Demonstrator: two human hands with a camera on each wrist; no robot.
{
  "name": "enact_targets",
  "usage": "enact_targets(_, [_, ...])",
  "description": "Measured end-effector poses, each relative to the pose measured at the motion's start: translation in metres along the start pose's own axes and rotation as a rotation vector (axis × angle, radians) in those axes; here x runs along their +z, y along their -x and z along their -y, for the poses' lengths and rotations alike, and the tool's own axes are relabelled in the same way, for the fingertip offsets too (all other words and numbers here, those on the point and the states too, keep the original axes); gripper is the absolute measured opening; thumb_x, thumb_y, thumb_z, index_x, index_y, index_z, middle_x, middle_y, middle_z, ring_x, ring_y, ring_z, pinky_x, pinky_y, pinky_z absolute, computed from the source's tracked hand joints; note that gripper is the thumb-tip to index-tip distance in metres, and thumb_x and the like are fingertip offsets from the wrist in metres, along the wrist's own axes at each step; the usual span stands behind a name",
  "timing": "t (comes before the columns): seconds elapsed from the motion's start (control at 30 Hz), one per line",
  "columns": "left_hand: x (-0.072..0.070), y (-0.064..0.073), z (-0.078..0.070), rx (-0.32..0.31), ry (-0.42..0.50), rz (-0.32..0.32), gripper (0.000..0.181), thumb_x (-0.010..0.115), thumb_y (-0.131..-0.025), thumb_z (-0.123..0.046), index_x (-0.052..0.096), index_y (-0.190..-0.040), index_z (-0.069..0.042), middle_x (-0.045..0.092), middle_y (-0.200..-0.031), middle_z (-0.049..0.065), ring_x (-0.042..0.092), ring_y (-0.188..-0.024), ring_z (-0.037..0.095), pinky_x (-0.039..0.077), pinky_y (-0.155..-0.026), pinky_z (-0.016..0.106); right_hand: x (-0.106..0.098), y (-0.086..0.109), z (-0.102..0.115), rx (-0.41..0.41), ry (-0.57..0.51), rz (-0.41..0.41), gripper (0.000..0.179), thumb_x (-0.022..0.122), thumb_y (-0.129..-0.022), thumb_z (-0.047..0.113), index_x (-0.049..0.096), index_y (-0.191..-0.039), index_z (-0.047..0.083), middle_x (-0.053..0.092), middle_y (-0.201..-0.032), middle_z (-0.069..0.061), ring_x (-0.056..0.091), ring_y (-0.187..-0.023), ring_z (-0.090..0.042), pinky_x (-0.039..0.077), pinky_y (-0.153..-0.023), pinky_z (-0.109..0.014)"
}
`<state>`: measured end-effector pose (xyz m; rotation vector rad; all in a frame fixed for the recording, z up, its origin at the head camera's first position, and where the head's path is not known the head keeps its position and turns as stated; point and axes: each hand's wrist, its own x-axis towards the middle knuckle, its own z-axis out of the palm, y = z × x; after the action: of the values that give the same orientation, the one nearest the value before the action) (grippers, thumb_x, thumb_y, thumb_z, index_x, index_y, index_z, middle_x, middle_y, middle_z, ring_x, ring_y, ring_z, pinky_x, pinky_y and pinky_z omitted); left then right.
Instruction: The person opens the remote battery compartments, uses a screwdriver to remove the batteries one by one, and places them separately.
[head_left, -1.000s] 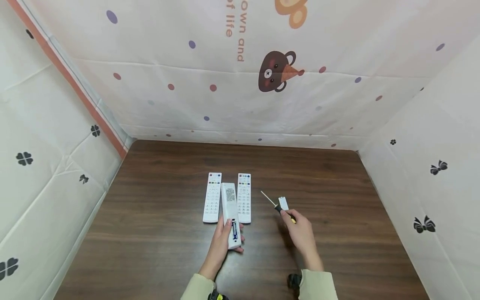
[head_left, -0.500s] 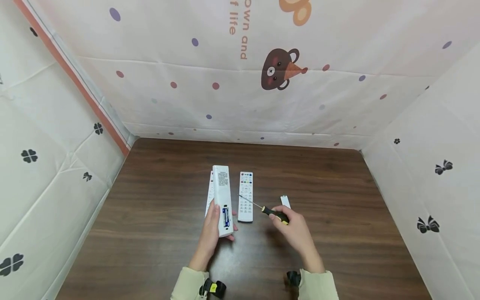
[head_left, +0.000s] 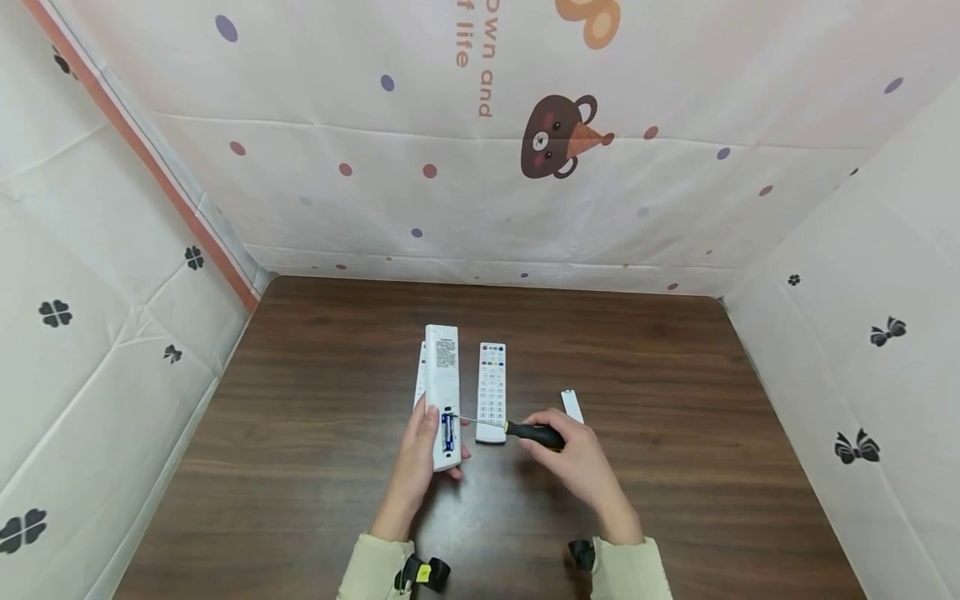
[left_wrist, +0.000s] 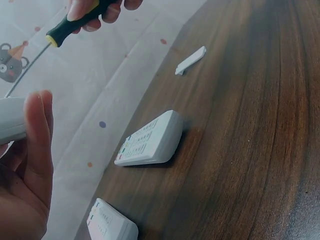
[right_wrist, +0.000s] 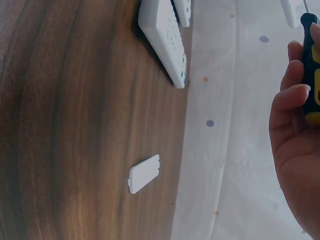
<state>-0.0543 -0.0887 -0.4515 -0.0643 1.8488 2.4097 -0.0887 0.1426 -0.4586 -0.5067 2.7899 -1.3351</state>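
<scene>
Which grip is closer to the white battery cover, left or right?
Right. The right grip, holding the screwdriver, is just on the near side of the battery cover; the left grip, holding a remote control, is farther off, to its left.

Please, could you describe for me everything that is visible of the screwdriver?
The screwdriver has a thin, metallic-looking shaft and a thick, dark handle with yellow parts, apparently plastic or rubber. The right hand grips the handle above the table. The shaft reaches leftward to the exposed batteries in the white remote; whether it touches them is unclear.
</scene>
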Motion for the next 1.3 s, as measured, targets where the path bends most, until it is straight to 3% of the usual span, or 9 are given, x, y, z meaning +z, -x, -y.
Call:
enact_targets(0.13, [0.0,-0.001,0.0,-0.011,0.001,-0.006,0.04,0.025,-0.099,-0.033,0.029,-0.135,-0.019,0.051,-0.108,0.026,0.056,-0.072,0.045,0.045,-0.049,0.057,0.001,-0.001,0.002,-0.001,-0.007,-0.014,0.021,0.072,-0.075,0.029,0.06,-0.091,0.035,0.056,-0.086,0.019,0.053,-0.078,-0.005,0.043,-0.071,-0.031])
enact_targets(0.27, [0.001,-0.001,0.001,-0.031,0.01,-0.02,0.04,0.025,-0.099,-0.032,0.028,-0.137,-0.02,0.053,-0.106,0.02,0.057,-0.074,0.043,0.046,-0.051,0.056,0.001,-0.001,0.004,-0.009,-0.002,-0.03,0.024,0.073,-0.075,0.025,0.059,-0.092,0.036,0.055,-0.086,0.02,0.052,-0.078,-0.003,0.045,-0.072,-0.03])
enact_targets(0.63, [-0.001,-0.002,0.004,-0.021,0.036,0.003,0.038,0.022,-0.099,-0.031,0.027,-0.135,-0.018,0.046,-0.11,0.035,0.058,-0.069,0.038,0.049,-0.047,0.048,0.001,-0.002,0.008,-0.081,0.028,-0.058,0.025,0.074,-0.073,0.024,0.06,-0.093,0.033,0.055,-0.088,0.021,0.051,-0.082,-0.001,0.045,-0.073,-0.029])
enact_targets(0.77, [0.0,-0.003,0.005,-0.025,-0.014,-0.023,0.038,0.026,-0.099,-0.029,0.029,-0.135,-0.016,0.051,-0.104,0.03,0.057,-0.07,0.04,0.046,-0.049,0.056,-0.002,-0.003,0.012,-0.186,0.112,-0.063,0.022,0.074,-0.074,0.025,0.063,-0.092,0.03,0.056,-0.09,0.021,0.05,-0.085,0.0,0.045,-0.073,-0.027])
enact_targets(0.97, [0.002,-0.005,0.007,-0.071,-0.15,-0.106,0.034,0.037,-0.096,-0.031,0.039,-0.127,-0.015,0.055,-0.091,0.026,0.055,-0.069,0.047,0.043,-0.049,0.059,-0.009,-0.005,0.029,-0.39,0.281,-0.133,0.024,0.078,-0.068,0.019,0.067,-0.089,0.023,0.059,-0.09,0.016,0.051,-0.083,-0.004,0.046,-0.066,-0.026])
enact_targets(1.07, [0.0,-0.005,0.01,-0.074,-0.147,-0.124,0.031,0.041,-0.095,-0.03,0.042,-0.122,-0.015,0.054,-0.088,0.027,0.055,-0.067,0.049,0.043,-0.047,0.059,-0.01,-0.006,0.038,-0.436,0.299,-0.124,0.023,0.077,-0.068,0.02,0.067,-0.089,0.023,0.059,-0.09,0.016,0.053,-0.082,-0.004,0.047,-0.066,-0.026])
enact_targets(1.13, [-0.002,-0.006,0.013,-0.059,-0.116,-0.105,0.03,0.042,-0.095,-0.028,0.043,-0.119,-0.012,0.053,-0.087,0.029,0.055,-0.064,0.047,0.043,-0.045,0.058,-0.01,-0.005,0.041,-0.436,0.277,-0.117,0.022,0.077,-0.069,0.024,0.067,-0.089,0.024,0.058,-0.089,0.017,0.053,-0.08,-0.002,0.046,-0.065,-0.024])
enact_targets(1.3, [-0.011,-0.009,0.025,-0.032,-0.03,0.023,0.032,0.041,-0.095,-0.027,0.04,-0.118,-0.005,0.053,-0.085,0.03,0.057,-0.059,0.037,0.045,-0.04,0.051,-0.011,-0.005,0.044,-0.412,0.178,-0.12,0.02,0.074,-0.07,0.033,0.067,-0.088,0.026,0.057,-0.084,0.019,0.052,-0.075,0.003,0.043,-0.062,-0.016])
